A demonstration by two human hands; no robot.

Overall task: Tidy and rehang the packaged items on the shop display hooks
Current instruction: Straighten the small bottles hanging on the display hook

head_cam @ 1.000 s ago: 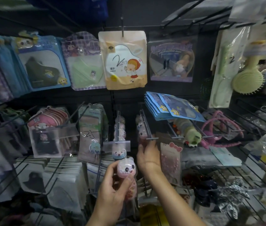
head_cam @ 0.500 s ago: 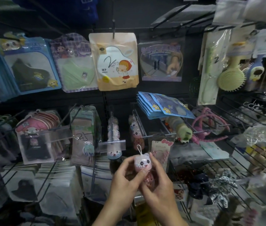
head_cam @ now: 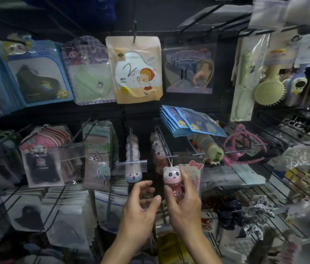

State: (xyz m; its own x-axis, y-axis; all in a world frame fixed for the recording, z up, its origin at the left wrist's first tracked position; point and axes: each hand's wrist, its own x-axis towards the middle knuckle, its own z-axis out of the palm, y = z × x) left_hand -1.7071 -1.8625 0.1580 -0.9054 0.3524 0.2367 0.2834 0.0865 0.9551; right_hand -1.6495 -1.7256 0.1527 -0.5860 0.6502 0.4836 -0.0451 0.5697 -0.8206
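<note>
Right hand: your right hand (head_cam: 183, 195) wraps the pink panda-head bottle (head_cam: 171, 180), thumb and fingers pinching its body so the white hanging loop (head_cam: 171, 162) stands free on top.
Left hand: your left hand (head_cam: 140, 204) is spread and empty, fingers curled just beside the bottle, close enough to steady it or guide the loop.
Where the bottle is: just below and in front of the tip of the display hook (head_cam: 162, 141), not yet on it.
Hook: a row of matching panda bottles (head_cam: 157, 147) hangs there, so it looks like this one's home.
Neighbour: a second hook (head_cam: 131, 147) to the left carries similar bottles with blue bases.
Next move: probably lift the loop onto the hook tip; it is thin and floppy, so open it first.
</note>
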